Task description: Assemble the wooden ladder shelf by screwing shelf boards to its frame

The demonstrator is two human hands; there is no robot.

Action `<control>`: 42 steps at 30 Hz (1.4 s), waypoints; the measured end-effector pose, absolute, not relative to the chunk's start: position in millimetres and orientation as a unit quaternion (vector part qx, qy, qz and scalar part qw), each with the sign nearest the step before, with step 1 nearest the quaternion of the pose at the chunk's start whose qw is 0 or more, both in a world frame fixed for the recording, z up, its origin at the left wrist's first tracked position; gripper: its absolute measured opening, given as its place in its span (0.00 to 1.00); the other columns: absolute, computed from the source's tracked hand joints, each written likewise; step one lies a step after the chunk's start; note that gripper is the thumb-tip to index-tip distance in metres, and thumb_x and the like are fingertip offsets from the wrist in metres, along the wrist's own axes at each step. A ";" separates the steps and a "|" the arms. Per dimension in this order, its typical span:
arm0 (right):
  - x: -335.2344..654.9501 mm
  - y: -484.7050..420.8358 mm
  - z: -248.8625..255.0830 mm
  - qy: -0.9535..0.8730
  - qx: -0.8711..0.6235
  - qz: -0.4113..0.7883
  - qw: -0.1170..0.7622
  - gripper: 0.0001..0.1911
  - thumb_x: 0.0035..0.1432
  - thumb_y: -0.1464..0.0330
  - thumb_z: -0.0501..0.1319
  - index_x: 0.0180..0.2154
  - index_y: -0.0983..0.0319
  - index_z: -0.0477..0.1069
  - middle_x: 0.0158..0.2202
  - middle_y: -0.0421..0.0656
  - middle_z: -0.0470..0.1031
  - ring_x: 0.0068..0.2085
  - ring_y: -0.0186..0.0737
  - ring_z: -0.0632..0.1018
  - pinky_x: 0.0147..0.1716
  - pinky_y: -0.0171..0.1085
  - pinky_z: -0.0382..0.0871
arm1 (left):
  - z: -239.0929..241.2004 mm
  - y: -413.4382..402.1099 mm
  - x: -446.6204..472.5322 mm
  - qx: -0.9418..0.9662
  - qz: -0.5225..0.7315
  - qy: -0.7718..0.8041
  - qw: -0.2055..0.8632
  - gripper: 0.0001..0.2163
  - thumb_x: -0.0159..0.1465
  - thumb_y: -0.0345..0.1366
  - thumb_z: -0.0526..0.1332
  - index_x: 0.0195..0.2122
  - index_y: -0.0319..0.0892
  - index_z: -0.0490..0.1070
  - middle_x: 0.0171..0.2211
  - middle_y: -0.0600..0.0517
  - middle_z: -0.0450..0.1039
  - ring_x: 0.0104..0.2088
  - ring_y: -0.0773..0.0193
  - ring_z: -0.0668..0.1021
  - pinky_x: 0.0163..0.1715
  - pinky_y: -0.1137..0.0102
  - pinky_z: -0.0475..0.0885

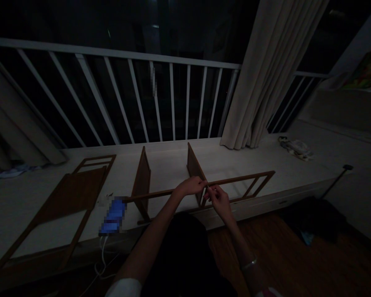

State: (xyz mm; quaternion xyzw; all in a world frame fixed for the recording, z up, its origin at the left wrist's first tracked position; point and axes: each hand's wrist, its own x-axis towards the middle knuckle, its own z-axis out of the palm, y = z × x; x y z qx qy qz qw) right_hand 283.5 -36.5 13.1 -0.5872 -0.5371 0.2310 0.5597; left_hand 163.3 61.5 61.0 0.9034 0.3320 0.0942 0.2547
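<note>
A brown wooden frame with upright shelf boards [142, 177] lies along the white ledge in front of me. My left hand [191, 186] reaches to the joint where a board [195, 165] meets the long rail [244, 178]. Its fingers are pinched together there. Close beside it, my right hand [218, 200] has its fingers curled, the fingertips meeting just below the rail. Something small and pale may be between the two hands, but darkness hides what it is. A second wooden frame [74, 192] with a panel lies at the left.
A blurred device with a blue screen [113, 216] and a white cable [102, 255] is on the ledge [170, 159] edge. Behind stand a white railing [173, 103] and a beige curtain [266, 82]. Crumpled cloth [297, 147] lies right; a dark heap [315, 218] covers some floor.
</note>
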 end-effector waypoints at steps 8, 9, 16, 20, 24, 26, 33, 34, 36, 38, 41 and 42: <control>296.2 -36.3 0.3 -0.570 -0.628 0.128 0.513 0.16 0.55 0.57 0.50 0.30 0.61 0.68 0.22 0.40 0.71 0.24 0.36 0.71 0.25 0.33 0.63 | 58.3 62.8 164.3 0.908 0.095 0.325 0.246 0.30 0.59 0.52 0.40 0.25 0.32 0.71 0.20 0.49 0.69 0.22 0.69 0.68 0.21 0.75 0.58; 295.6 -36.8 -1.5 -0.576 -0.638 0.082 0.504 0.16 0.55 0.57 0.50 0.29 0.61 0.68 0.25 0.42 0.71 0.27 0.36 0.71 0.28 0.34 0.62 | 58.6 62.6 164.3 0.908 0.092 0.324 0.247 0.30 0.59 0.53 0.39 0.25 0.32 0.71 0.21 0.48 0.69 0.22 0.69 0.68 0.21 0.75 0.58; 282.4 -36.2 -12.1 -0.590 -0.677 -0.095 0.431 0.13 0.59 0.65 0.47 0.27 0.61 0.66 0.27 0.45 0.69 0.34 0.40 0.67 0.36 0.38 0.57 | 60.7 59.7 165.0 0.900 0.077 0.362 0.229 0.32 0.59 0.55 0.37 0.30 0.34 0.72 0.27 0.45 0.73 0.26 0.65 0.72 0.25 0.74 0.61; 274.1 -31.6 -19.2 -0.560 -0.694 -0.114 0.437 0.14 0.60 0.66 0.46 0.26 0.61 0.64 0.25 0.44 0.68 0.32 0.41 0.67 0.34 0.39 0.55 | 61.8 57.9 166.3 0.902 0.072 0.371 0.209 0.32 0.59 0.55 0.37 0.31 0.35 0.72 0.31 0.44 0.73 0.30 0.62 0.74 0.27 0.73 0.63; 264.0 -26.5 -23.9 -0.520 -0.701 -0.092 0.480 0.15 0.60 0.66 0.44 0.25 0.61 0.63 0.24 0.44 0.67 0.31 0.40 0.66 0.33 0.38 0.55 | 60.8 57.4 167.2 0.897 0.065 0.388 0.202 0.30 0.60 0.54 0.37 0.32 0.36 0.72 0.33 0.44 0.73 0.33 0.62 0.74 0.30 0.73 0.63; 258.4 -24.8 -25.2 -0.496 -0.701 -0.066 0.508 0.15 0.60 0.66 0.43 0.25 0.61 0.62 0.25 0.43 0.67 0.32 0.40 0.67 0.33 0.38 0.56 | 59.5 58.1 167.3 0.897 0.065 0.387 0.201 0.30 0.60 0.54 0.37 0.32 0.36 0.72 0.34 0.43 0.73 0.34 0.63 0.74 0.30 0.73 0.62; 255.2 -25.9 -29.0 -0.458 -0.676 -0.003 0.577 0.15 0.59 0.63 0.45 0.27 0.61 0.65 0.27 0.43 0.68 0.32 0.38 0.67 0.33 0.36 0.58 | 57.7 60.3 167.8 0.901 0.071 0.370 0.214 0.32 0.59 0.55 0.37 0.31 0.35 0.72 0.32 0.43 0.73 0.31 0.64 0.74 0.29 0.73 0.62; 257.9 -26.3 -28.9 -0.468 -0.675 -0.006 0.571 0.15 0.59 0.63 0.45 0.27 0.61 0.65 0.26 0.43 0.68 0.32 0.38 0.67 0.33 0.36 0.58 | 58.1 59.9 167.9 0.900 0.070 0.372 0.215 0.31 0.59 0.55 0.37 0.31 0.35 0.72 0.31 0.44 0.73 0.31 0.64 0.74 0.29 0.73 0.62; 264.8 -27.1 -27.9 -0.493 -0.673 -0.013 0.552 0.16 0.58 0.62 0.45 0.26 0.61 0.65 0.26 0.43 0.68 0.31 0.38 0.67 0.33 0.36 0.58 | 58.9 59.0 168.1 0.898 0.070 0.379 0.213 0.31 0.59 0.55 0.38 0.31 0.35 0.72 0.31 0.44 0.73 0.31 0.64 0.74 0.28 0.74 0.62; 272.7 -28.2 -25.4 -0.524 -0.670 -0.011 0.526 0.16 0.59 0.62 0.45 0.26 0.61 0.65 0.25 0.43 0.68 0.30 0.37 0.68 0.32 0.35 0.59 | 58.9 58.5 168.0 0.897 0.068 0.384 0.210 0.31 0.59 0.55 0.38 0.32 0.35 0.72 0.31 0.44 0.73 0.31 0.64 0.74 0.28 0.74 0.62; 284.1 -30.9 -19.5 -0.577 -0.668 -0.001 0.470 0.16 0.59 0.63 0.44 0.26 0.60 0.65 0.25 0.43 0.69 0.29 0.37 0.70 0.31 0.34 0.59 | 57.5 59.2 168.1 0.899 0.069 0.381 0.205 0.32 0.59 0.55 0.37 0.32 0.36 0.72 0.32 0.43 0.73 0.31 0.63 0.74 0.28 0.73 0.62; 287.3 -31.8 -17.3 -0.591 -0.669 0.001 0.450 0.16 0.59 0.62 0.44 0.27 0.60 0.65 0.25 0.43 0.70 0.29 0.37 0.70 0.30 0.34 0.58 | 56.9 59.6 168.2 0.900 0.069 0.379 0.205 0.32 0.58 0.56 0.36 0.32 0.36 0.72 0.32 0.43 0.73 0.31 0.62 0.74 0.28 0.72 0.62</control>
